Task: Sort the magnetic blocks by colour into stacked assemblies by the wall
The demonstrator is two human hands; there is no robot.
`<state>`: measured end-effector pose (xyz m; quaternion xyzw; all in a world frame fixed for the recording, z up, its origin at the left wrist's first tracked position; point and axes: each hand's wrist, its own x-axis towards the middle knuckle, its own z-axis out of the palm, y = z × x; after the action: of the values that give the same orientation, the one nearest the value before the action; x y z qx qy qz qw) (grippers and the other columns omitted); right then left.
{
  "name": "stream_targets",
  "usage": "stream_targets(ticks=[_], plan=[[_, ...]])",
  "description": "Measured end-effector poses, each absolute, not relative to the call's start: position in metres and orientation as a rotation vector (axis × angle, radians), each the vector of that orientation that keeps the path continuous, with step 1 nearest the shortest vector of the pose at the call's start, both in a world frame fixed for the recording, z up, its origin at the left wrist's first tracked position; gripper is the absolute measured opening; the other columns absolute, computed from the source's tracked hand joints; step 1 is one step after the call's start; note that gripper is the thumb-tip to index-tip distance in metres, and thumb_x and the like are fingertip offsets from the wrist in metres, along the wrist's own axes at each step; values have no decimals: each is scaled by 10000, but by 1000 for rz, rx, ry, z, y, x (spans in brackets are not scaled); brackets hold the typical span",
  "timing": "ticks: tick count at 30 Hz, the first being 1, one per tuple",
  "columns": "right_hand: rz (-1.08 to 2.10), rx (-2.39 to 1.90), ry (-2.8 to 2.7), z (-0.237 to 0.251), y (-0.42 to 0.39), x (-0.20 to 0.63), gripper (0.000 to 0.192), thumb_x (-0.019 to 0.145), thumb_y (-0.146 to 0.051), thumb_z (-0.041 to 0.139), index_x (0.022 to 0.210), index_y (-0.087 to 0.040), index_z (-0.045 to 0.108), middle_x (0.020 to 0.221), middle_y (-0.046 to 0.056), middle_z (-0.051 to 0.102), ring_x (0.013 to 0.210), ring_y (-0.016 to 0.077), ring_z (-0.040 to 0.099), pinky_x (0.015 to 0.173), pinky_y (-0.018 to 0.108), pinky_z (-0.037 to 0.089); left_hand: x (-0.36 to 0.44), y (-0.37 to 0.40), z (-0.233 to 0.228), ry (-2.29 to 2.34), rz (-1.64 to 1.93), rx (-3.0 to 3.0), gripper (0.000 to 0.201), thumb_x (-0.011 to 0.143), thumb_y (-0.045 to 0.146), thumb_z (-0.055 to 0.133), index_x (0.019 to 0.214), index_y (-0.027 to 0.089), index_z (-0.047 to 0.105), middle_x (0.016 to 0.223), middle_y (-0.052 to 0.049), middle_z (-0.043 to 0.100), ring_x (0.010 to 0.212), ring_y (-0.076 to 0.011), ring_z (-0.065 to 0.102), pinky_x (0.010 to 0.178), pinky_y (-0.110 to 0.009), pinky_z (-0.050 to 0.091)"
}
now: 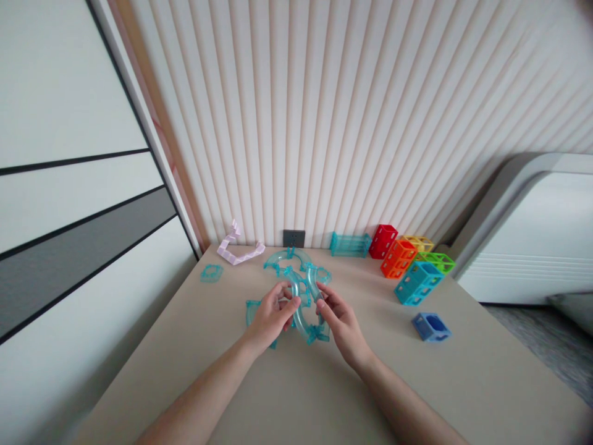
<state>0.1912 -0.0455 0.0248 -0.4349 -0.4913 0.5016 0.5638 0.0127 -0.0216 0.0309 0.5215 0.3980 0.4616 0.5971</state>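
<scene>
Left hand: the left hand (271,315) pinches the left side of a clear teal curved track piece (303,309), fingers closed on it.
Right hand: the right hand (340,321) grips the right side of the same piece, fingertips pressed to it.
Track piece location: held just above the counter (463,383), at its middle, between both hands.
Nearby track: more teal curved pieces (296,262) lie just behind the hands; a flat teal square (212,272) lies well to the left.
Back edge: a lilac zigzag piece (236,250) and a dark wall socket (294,238).
Right side: a teal block (349,244), red block (382,241), orange block (398,258), yellow block (418,243), green block (438,262) and blue block (418,282) sit clustered; a small blue block (432,326) sits apart, nearer.
</scene>
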Motion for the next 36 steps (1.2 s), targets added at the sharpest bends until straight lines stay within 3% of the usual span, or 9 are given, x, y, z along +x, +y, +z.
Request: stream_targets(ticks=[11,17,19,23,28,32,36], plan=[[1178,-1022,-1222,22,-45,190,532,819,-568,737,1231,-236,692,787,-15,554,687,146,526,625,265,431,11,-21,28,906,1029,1271,539,811,612,712,1164,213,631,873,12,584,493,-64,493,393,-177,348],[1212,-1019,-1166,24,-45,191,556,796,-540,773,1241,-218,693,882,21,680,778,187,602,726,311,497,10,-22,36,1005,1104,1229,486,814,635,687,1036,204,651,702,49,540,454,-75,413,403,-194,298],[1200,-1020,-1154,23,-44,193,535,807,-529,767,1237,-220,688,931,38,709,845,215,632,789,342,516,8,-19,36,1085,1142,1198,459,830,657,648,912,205,647,653,47,536,442,-83,375,400,-207,272],[963,-1065,-1199,16,-40,200,482,814,-448,779,1231,-244,650,1072,67,718,982,254,658,918,426,521,2,-13,31,1171,1248,1161,480,834,664,631,714,200,608,650,15,561,523,-114,454,447,-214,305],[370,-1065,-1597,14,-39,207,217,886,-199,654,1087,-274,680,1231,94,684,1194,286,611,1063,515,462,6,-14,26,1112,1014,1049,521,768,707,665,837,191,664,650,27,585,439,-80,397,403,-197,224],[110,-952,-1935,16,-42,211,345,904,-58,530,1103,-294,684,1388,86,616,1384,284,491,1099,528,446,10,-19,30,1026,883,1070,540,769,717,656,841,183,668,634,38,568,417,-69,371,391,-197,221],[17,-854,-2099,16,-43,213,403,912,-17,493,1158,-290,659,1485,87,544,1453,274,409,1126,540,421,9,-21,33,997,859,1137,518,792,703,648,799,185,663,616,38,566,411,-70,350,394,-212,216]])
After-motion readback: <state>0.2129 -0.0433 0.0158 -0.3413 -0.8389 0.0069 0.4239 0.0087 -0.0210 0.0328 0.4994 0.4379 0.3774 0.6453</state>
